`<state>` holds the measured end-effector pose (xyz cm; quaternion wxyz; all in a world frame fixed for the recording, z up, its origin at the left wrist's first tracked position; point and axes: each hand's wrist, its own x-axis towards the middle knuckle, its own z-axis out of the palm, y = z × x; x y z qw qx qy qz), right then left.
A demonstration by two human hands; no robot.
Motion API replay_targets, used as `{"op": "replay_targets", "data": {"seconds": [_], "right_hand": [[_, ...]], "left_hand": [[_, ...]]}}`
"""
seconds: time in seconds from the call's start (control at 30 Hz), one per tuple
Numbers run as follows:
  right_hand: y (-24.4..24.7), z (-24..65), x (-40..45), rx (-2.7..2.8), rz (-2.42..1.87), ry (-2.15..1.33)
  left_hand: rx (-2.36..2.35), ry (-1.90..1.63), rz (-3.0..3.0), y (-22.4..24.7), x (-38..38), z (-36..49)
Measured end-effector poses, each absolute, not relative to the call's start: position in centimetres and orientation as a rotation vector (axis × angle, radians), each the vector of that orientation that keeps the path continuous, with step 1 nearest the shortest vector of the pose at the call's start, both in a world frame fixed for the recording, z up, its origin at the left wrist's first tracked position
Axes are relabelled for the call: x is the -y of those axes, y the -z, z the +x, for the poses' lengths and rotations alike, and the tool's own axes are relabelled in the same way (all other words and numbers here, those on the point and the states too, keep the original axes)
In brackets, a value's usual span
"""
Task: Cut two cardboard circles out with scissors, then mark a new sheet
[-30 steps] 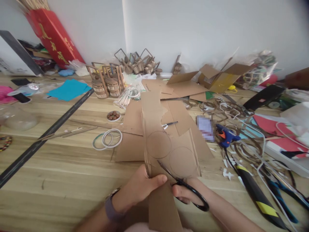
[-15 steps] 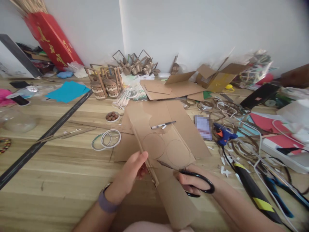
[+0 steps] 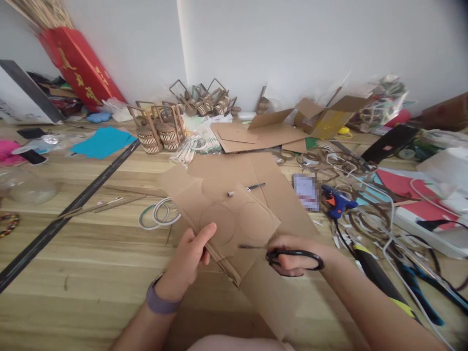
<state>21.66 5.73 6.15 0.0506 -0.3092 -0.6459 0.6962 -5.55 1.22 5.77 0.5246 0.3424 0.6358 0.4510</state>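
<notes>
My left hand (image 3: 193, 253) grips the left edge of a piece of brown cardboard (image 3: 234, 209), thumb on top. Two drawn circles show on its surface, side by side. My right hand (image 3: 290, 253) is wrapped round the black handles of a pair of scissors (image 3: 300, 254). The blades point left across the cardboard, just below the right circle; whether they are parted I cannot tell. The cardboard's lower flap (image 3: 268, 297) hangs toward my body. A pen (image 3: 256, 186) is partly hidden behind the raised cardboard, above a larger cardboard sheet (image 3: 288, 204) on the table.
Right of the cardboard lie a phone (image 3: 306, 191), a blue glue gun (image 3: 338, 201), pliers (image 3: 420, 287) and cables. Rolls of tape (image 3: 166, 212) sit to the left. Small woven baskets (image 3: 149, 139) and an opened cardboard box (image 3: 323, 117) stand toward the wall.
The cardboard has turned counter-clockwise and shifted left, now covering part of the pen and the bowl of brown balls. My right hand and the scissors have risen slightly, the blades lying more level.
</notes>
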Motion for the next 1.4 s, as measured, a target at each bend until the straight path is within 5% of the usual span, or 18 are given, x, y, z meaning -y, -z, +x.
{"op": "replay_targets", "data": {"seconds": [0.27,0.63,1.4], "right_hand": [[-7.3,26.1,-4.0,1.664,-0.935,-1.852],[-4.9,15.6,1.7,1.236,-0.840,-2.142],[-3.0,14.6,2.9,0.957,-0.847,-2.186]], "left_hand": [[-1.592,-1.296,0.693,-5.7,-2.2,-6.1],[-1.654,-1.187,0.801,-3.9,-0.4,-4.6],[-1.577,-1.215,0.765,-3.2,0.7,-3.1]]}}
